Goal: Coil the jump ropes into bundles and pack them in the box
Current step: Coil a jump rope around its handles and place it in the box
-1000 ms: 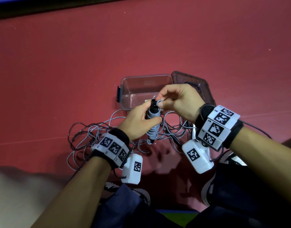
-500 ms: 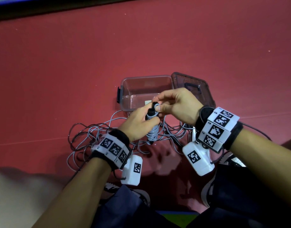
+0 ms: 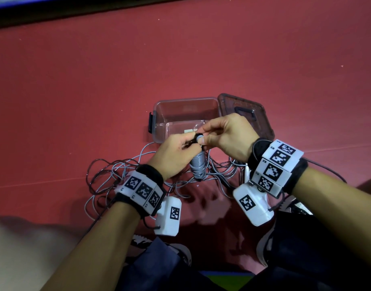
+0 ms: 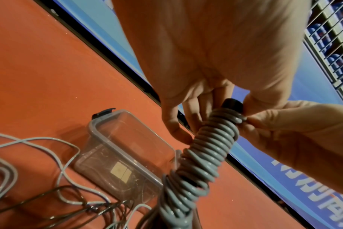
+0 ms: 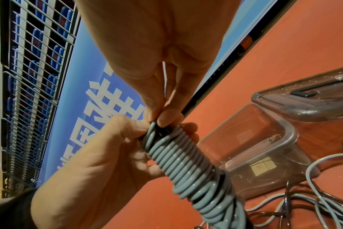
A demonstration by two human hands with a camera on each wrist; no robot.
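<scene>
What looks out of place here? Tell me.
Mainly the loose rope: grey and dark strands lie tangled on the red floor before the open box. Both hands hold a tightly wound bundle. No damage shows.

Both forearms reach forward from 6 o'clock, converging near centre of head view; marker bands and white camera blocks strapped at both wrists. Left hand [image 3: 173, 156] at 9 o'clock of meeting point, fingers curled round upper end of rope bundle [image 3: 198, 164], thumb near black cap. Right hand [image 3: 228, 138] at 3 o'clock, back of hand up, thumb and fingertips [image 5: 167, 118] pinching top turn of bundle. Hands touching at fingertips.
</scene>
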